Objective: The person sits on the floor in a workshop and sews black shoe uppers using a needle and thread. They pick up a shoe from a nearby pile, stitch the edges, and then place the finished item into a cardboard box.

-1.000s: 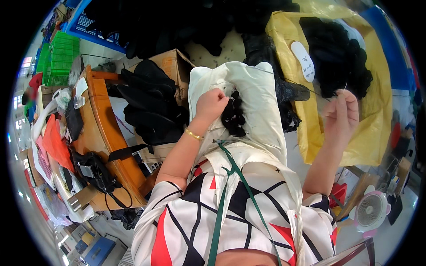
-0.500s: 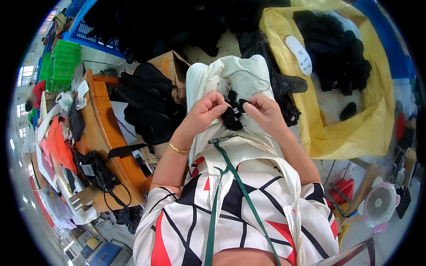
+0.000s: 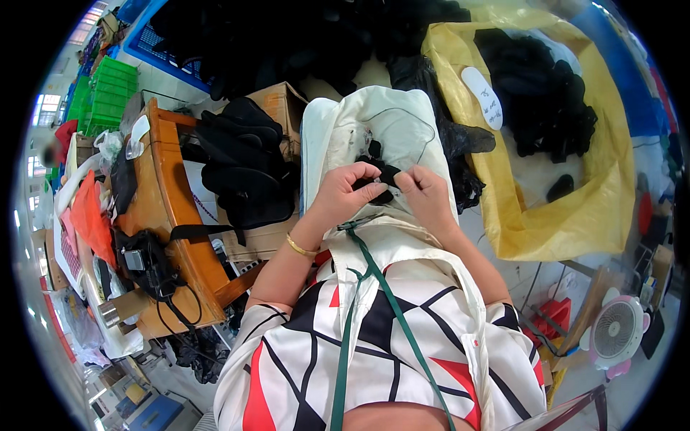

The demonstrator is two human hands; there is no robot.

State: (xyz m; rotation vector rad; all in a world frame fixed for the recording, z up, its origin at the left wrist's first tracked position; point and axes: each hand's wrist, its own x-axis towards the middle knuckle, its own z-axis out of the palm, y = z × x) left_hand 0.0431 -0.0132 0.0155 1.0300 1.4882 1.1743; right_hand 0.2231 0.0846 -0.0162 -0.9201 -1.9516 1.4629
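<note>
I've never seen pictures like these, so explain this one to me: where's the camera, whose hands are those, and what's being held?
There's no machine here, just a person's two bare hands. The camera sits on that person's head, looking down; its fisheye lens bends straight edges near the rim. A white cloth covers the lap, and on it are small dark pieces. The left hand seems to pinch a small black piece. The right hand is close beside it, fingers together; I can't tell whether it holds anything. Over to the right, an open yellow bag holds more black pieces.
</note>
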